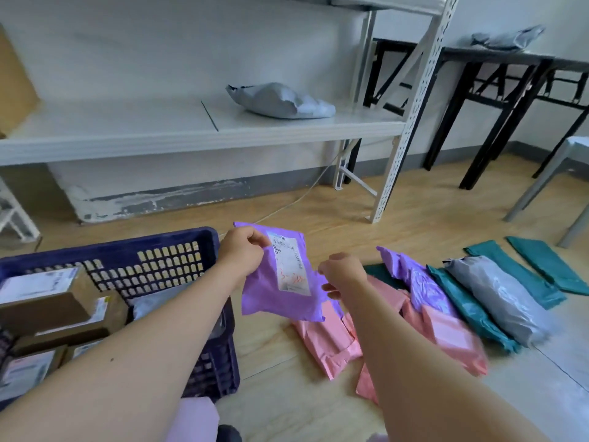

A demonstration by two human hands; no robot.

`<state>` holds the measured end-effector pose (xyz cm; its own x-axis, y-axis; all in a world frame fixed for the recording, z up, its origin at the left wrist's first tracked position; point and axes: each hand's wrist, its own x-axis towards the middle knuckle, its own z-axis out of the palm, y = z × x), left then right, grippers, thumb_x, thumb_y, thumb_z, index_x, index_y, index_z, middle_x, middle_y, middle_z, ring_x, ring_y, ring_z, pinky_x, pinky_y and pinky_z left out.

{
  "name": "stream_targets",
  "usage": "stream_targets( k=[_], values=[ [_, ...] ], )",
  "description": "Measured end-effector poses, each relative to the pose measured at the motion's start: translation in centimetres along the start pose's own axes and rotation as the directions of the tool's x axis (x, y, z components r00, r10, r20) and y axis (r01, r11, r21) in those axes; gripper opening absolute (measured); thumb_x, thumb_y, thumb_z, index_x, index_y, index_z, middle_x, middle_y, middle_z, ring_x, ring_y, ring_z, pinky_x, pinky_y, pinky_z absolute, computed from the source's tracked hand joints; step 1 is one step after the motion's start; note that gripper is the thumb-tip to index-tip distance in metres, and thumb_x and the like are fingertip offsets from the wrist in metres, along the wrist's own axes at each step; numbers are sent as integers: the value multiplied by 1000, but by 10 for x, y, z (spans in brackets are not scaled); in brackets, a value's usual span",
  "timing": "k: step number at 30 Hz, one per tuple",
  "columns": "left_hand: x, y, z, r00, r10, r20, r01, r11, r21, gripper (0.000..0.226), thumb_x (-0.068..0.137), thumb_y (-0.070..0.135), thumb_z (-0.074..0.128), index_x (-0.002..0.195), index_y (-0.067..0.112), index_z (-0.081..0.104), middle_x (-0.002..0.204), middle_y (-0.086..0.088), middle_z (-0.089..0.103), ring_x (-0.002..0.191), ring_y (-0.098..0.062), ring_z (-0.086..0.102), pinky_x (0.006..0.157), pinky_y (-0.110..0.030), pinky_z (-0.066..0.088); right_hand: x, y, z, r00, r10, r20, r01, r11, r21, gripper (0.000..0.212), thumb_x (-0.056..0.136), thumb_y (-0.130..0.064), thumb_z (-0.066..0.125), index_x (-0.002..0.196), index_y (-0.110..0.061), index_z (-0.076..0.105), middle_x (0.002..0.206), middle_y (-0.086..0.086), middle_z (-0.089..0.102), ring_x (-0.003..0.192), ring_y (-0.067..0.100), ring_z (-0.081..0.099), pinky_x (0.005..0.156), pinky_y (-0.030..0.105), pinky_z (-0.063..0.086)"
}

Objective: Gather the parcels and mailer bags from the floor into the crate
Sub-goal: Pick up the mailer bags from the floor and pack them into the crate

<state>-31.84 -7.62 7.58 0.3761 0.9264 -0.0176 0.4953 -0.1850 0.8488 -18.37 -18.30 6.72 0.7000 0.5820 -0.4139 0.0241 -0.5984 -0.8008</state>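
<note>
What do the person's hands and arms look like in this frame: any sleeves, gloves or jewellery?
The left hand and right hand are bare: no gloves, rings, watch or sleeves visible. Some pale lilac fabric at the bottom edge is probably clothing.

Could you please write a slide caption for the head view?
Left hand holds a purple mailer bag beside the blue crate, more bags lying on the floor.
</note>
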Motion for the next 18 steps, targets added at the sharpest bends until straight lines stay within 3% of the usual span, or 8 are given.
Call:
stream_targets(
  k=[1,3,5,7,9,11,15,18],
  values=[
    [-5,0,-12,1000,17,-18,-17,1000,1,38,82,-11,40,74,19,63,69,10,53,74,-14,49,53,-21,34,-7,-3,7,1000,-5,27,5,1000,11,40,84,-9,50,124,-13,50,71,2,51,55,20,57,48,22,41],
    [-12,-1,-30,999,32,-42,-32,999,11,40,81,-12,38,72,19,62,66,10,50,65,-10,45,50,-21,31,-18,-8,20,996,-10,90,6,999,47,53,86,-10,52,137,-14,40,73,2,50,51,18,53,45,21,36],
    [-17,-4,-50,996,45,-81,-44,999,13,44,79,-14,36,67,21,59,65,8,49,61,-6,43,50,-20,31,-27,-18,37,990,-19,140,10,998,68,52,86,-9,53,136,-14,41,77,6,53,49,18,50,44,20,33],
    [-21,-9,-69,991,36,-132,-34,999,21,46,78,-15,35,65,22,59,66,8,50,61,-4,43,51,-19,31,-30,-29,59,985,-87,148,79,995,59,44,84,-7,52,128,-9,49,79,8,56,54,22,52,45,24,41],
    [-22,-16,-86,983,14,-181,-8,999,34,45,78,-15,35,69,20,61,67,9,50,63,-3,44,52,-18,32,-33,-40,77,978,-158,139,155,987,31,42,81,-6,51,123,-5,53,83,8,58,69,24,56,63,38,54],
    [-22,-25,-105,978,-4,-210,19,997,72,45,78,-15,35,69,21,61,70,9,52,66,-5,47,53,-18,34,-36,-48,93,966,-205,156,206,979,11,46,80,-7,49,126,-12,53,88,9,61,77,24,59,80,41,56],
    [-18,-50,-139,974,-26,-224,63,985,162,48,75,-15,33,71,23,62,87,0,60,83,-18,54,53,-22,37,-38,-59,120,942,-283,182,295,954,-44,49,75,-2,48,121,-16,58,84,11,65,79,27,63,81,45,57],
    [-11,-63,-153,972,-43,-233,94,973,212,46,78,-15,35,79,21,63,101,-1,57,89,-18,52,51,-23,35,-41,-65,136,926,-335,174,353,932,-86,44,78,-3,49,118,-19,59,87,10,67,83,28,65,80,39,56]
  ],
)
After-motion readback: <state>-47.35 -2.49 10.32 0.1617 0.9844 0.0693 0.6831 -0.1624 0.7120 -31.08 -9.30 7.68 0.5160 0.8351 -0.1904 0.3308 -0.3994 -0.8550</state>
